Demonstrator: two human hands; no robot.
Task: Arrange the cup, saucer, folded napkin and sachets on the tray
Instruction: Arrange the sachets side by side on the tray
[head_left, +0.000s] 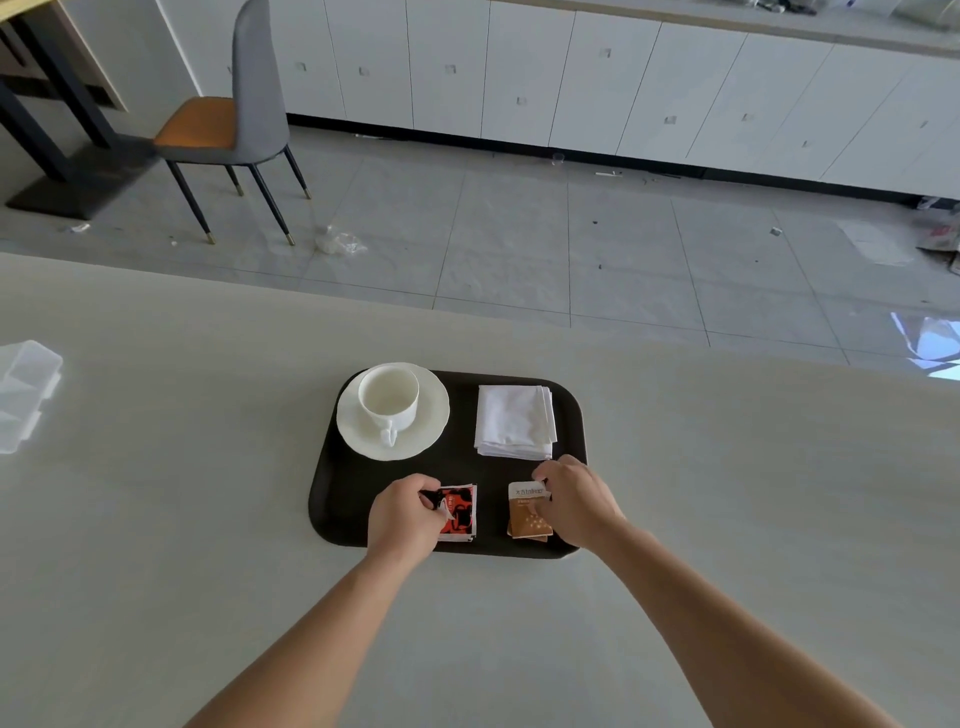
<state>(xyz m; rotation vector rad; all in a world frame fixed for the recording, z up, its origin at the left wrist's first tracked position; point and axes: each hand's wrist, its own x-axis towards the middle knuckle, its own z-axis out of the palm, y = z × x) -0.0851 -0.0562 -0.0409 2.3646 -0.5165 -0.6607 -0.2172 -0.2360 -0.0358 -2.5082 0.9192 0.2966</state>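
A dark tray (467, 462) lies on the pale table. At its far left a white cup (388, 398) stands on a white saucer (431, 415), handle toward me. A folded white napkin (514, 422) lies at the tray's far right. Red-and-black sachets (460, 512) lie at the near left of the tray, and my left hand (402, 517) pinches their left edge. Brown-and-white sachets (525, 512) lie in a small stack at the near right, with the fingers of my right hand (574, 499) gripping their right edge.
A clear plastic container (23, 392) sits at the table's far left edge. Beyond the table is a tiled floor with litter, a grey chair with an orange seat (228, 124), and white cabinets (623, 88) along the wall.
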